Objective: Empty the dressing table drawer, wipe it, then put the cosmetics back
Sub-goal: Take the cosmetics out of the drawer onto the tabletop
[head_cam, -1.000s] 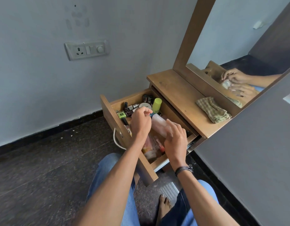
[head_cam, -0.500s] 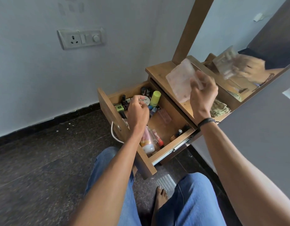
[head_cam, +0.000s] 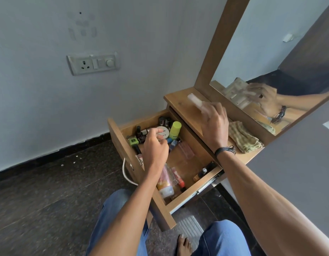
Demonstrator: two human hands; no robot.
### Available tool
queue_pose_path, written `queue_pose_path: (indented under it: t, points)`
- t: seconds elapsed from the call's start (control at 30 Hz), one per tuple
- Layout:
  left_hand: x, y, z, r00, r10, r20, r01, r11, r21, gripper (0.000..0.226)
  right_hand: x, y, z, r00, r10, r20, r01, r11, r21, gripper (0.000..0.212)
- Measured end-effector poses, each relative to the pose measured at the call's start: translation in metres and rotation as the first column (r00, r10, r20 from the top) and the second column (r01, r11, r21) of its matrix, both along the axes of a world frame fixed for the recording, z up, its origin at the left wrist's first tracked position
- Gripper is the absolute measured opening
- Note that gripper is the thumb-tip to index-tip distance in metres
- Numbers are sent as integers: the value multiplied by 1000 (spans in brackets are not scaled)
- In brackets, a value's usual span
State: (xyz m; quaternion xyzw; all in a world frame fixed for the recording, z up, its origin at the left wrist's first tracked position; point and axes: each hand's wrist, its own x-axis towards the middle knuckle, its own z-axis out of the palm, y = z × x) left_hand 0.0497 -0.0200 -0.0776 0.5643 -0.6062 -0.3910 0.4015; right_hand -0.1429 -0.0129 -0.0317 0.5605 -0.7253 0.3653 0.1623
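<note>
Grey-blue wall w/ a socket plate (head_cam: 93,63) far left, dark speckled floor below. The person sits facing a low wooden table (head_cam: 190,120) w/ a mirror (head_cam: 270,52) on it.

The drawer (head_cam: 121,143) is pulled right out. The left grip (head_cam: 154,147) hangs over its far-left end, wrist bent down, fingers curled in toward the thumb. Can't tell if anything is pinched there. Just beyond its fingertips sit a round tin (head_cam: 162,133) and some small dark bottles (head_cam: 164,121), w/ a yellow-green bottle (head_cam: 175,129) right of the tin. Below its wrist, nearer the person, lies an orange-and-white tube (head_cam: 164,183).

The right grip (head_cam: 213,122) is at the end of an arm stretched over the table, palm down, fingers wrapped on a clear pouch (head_cam: 195,100). The pouch's far end pokes out past the fingers, low by the mirror frame. Touching the top or not, can't tell. A checked cloth (head_cam: 243,139) lies just right of that wrist, not in use.

Progress, as I judge it: early in the emptying. The pouch is the only item seen out of the drawer. Most cosmetics are inside, approx. a dozen pieces. Wiping & putting back not begun.
</note>
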Motion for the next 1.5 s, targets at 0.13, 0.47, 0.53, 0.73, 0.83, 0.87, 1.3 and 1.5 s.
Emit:
queue_pose_path:
  t: [0.13,0.47,0.53,0.73,0.83,0.87,1.3,1.5]
  points:
    - [0,-1,0,1000,-7,16,7,1000,-8,22,-6,-12,-6,997,78,12,-79,990,117,33]
    - [-4,-4,-2,999,-20,46,21,1000,-10,23,-18,-33,-16,994,93,62,-106,961,255,33]
    - [-4,-3,1,999,-23,48,23,1000,-6,22,-21,-38,-16,997,70,42,-79,962,262,38]
    - [-1,-2,0,998,-34,50,33,999,3,23,-29,-48,-19,1000,6,14,-11,930,368,61]
    - [-2,-2,1,997,-42,61,41,999,21,26,-29,-48,-18,1000,-13,-23,22,892,451,70]
    - [-2,-2,1,997,-43,64,42,999,24,27,-29,-49,-19,999,-16,-33,30,886,464,71]
    - [-3,-1,3,996,-62,60,59,997,47,28,-29,-48,-15,970,-32,241,-53,940,336,42]
    - [-3,-1,4,996,-64,59,61,997,54,28,-29,-47,-15,982,-60,180,-4,942,334,38]
